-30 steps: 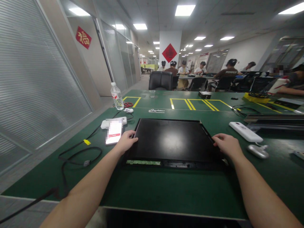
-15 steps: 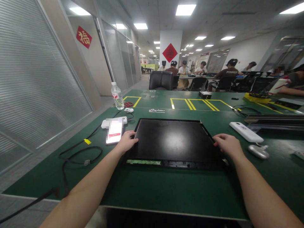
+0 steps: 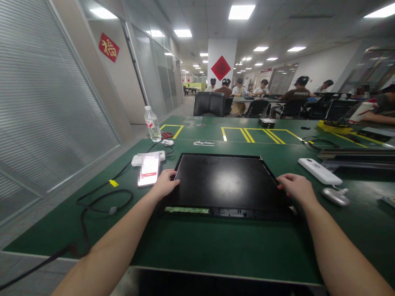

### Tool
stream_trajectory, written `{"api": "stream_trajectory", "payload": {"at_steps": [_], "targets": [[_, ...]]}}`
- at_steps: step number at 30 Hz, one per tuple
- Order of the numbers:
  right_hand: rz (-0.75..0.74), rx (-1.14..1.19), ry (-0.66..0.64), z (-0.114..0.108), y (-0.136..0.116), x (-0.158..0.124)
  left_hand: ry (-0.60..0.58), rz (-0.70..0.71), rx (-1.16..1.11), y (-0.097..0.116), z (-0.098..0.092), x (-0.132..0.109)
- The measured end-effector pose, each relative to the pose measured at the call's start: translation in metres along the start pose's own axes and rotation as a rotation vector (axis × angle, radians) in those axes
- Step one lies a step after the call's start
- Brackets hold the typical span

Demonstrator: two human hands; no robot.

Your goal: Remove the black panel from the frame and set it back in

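A dark display panel [image 3: 222, 185] in a black frame lies face up on the green table [image 3: 225, 246]. Along its near edge runs a green circuit board strip [image 3: 187, 210]. My left hand [image 3: 166, 183] grips the panel's left edge, thumb on top and fingers around the side. On the opposite edge, my right hand [image 3: 294, 187] is closed on the frame, its fingertips partly hidden behind the rim. Just left of my left hand lies a lit phone [image 3: 148, 170], propped on a white device [image 3: 163, 155].
Black cable [image 3: 105, 197] loops on the left. A water bottle [image 3: 152, 125] and red-handled scissors [image 3: 167, 135] stand behind. To the right are a white power bank [image 3: 319, 172], a silver mouse-like device [image 3: 335, 197] and dark long strips [image 3: 354, 155]. Several people sit at far tables.
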State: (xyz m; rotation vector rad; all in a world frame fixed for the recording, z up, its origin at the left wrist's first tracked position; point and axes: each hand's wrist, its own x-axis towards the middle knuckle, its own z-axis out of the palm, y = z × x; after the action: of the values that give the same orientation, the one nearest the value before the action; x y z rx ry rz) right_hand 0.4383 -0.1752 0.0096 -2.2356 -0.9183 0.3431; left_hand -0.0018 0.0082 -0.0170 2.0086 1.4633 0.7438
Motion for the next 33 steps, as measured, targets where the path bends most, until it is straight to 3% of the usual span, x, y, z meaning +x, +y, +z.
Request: {"api": "stream_trajectory", "payload": {"at_steps": [15, 23, 28, 33], "targets": [[0.004, -0.045, -0.001, 0.001, 0.0, 0.0, -0.049, 0.057, 0.164, 0.002, 0.0, -0.002], [-0.008, -0.083, 0.008, 0.001, -0.001, 0.0, -0.093, 0.23, 0.174, 0.021, -0.014, -0.02], [-0.005, -0.098, 0.005, 0.001, -0.001, 0.0, -0.34, 0.44, 0.016, 0.039, -0.025, -0.028], [0.008, -0.104, -0.006, 0.001, -0.002, -0.001, -0.513, 0.474, 0.067, 0.048, -0.028, -0.033]]}}
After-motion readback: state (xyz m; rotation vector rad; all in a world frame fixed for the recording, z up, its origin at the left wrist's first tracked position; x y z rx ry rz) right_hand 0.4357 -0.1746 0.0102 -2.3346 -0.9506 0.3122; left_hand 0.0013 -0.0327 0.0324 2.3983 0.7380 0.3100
